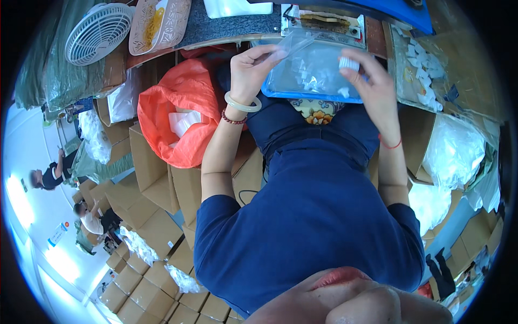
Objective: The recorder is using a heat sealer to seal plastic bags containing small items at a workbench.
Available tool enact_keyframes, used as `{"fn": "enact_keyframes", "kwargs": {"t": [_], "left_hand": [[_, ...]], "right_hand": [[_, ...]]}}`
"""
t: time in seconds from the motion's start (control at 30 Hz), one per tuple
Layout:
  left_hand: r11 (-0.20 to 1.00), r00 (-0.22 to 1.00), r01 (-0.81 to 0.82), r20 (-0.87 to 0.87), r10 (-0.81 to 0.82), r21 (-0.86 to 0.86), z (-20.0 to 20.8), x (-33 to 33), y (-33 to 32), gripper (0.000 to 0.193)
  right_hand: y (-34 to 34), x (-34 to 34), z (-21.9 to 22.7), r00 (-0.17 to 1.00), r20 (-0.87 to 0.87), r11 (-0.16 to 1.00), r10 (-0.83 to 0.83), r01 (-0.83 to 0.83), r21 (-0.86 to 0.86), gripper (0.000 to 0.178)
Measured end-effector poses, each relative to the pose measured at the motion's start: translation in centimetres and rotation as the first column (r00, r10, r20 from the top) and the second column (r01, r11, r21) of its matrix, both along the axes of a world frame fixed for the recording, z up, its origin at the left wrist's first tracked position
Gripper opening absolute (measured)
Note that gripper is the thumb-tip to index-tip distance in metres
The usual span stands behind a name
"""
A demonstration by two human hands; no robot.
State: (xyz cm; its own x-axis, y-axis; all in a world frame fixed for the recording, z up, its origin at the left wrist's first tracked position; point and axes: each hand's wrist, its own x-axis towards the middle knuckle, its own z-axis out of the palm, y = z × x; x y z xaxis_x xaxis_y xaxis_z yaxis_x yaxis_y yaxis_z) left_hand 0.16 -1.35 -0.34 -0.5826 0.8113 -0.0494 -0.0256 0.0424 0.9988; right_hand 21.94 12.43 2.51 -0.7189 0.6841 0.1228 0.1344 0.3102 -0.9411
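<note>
a seated worker's bench, viewed from above, components in descending order of size. table [232,31]: dark-topped, spanning the upper edge of the view. sack [155,102]: orange-red, open-mouthed, to the person's left, with white material inside. tray [334,99]: blue-rimmed, between the table's near edge and the person's lap; small white pieces lie loose within it. fan [100,33]: white, upper left, well apart from both hands. left hand [247,70]: raised over the tray's left corner, thumb and forefinger pinched together on the plastic bag. right hand [376,81]: over the tray's right part, fingers curved, with thumb and forefinger closed about the ribbed piece. plastic bag [300,42]: clear, thin, above the tray; its long axis slants from the left fingertips up and to the right; which end is its mouth cannot be told. ribbed piece [349,63]: white, short, in the right fingers. principal relation: the ribbed piece lies to the right of the bag and slightly nearer the body, the two well apart.
</note>
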Motion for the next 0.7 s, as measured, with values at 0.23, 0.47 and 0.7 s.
{"fn": "enact_keyframes", "kwargs": {"t": [0.23, 0.47, 0.7], "left_hand": [[0.997, 0.996, 0.083, 0.035, -0.083, -0.007, -0.2, 1.6, 1.0, 0.017], [0.810, 0.802, 0.573, 0.293, -0.521, -0.126, -0.4, 0.4, 1.1, 0.022], [0.951, 0.616, 0.306, 0.751, -0.237, 0.050, -5.2, 0.9, 5.5, 0.026]], "right_hand": [[1.9, -3.3, 3.5, 0.991, -0.134, 0.938, 0.007, 0.040, 0.345, 0.027], [4.7, -2.6, 3.2, 0.873, 0.370, 0.769, 0.318, -0.465, 0.438, 0.030], [5.4, -0.2, 0.9, 0.970, 0.159, 0.911, -0.185, 0.109, 0.397, 0.027]]}}
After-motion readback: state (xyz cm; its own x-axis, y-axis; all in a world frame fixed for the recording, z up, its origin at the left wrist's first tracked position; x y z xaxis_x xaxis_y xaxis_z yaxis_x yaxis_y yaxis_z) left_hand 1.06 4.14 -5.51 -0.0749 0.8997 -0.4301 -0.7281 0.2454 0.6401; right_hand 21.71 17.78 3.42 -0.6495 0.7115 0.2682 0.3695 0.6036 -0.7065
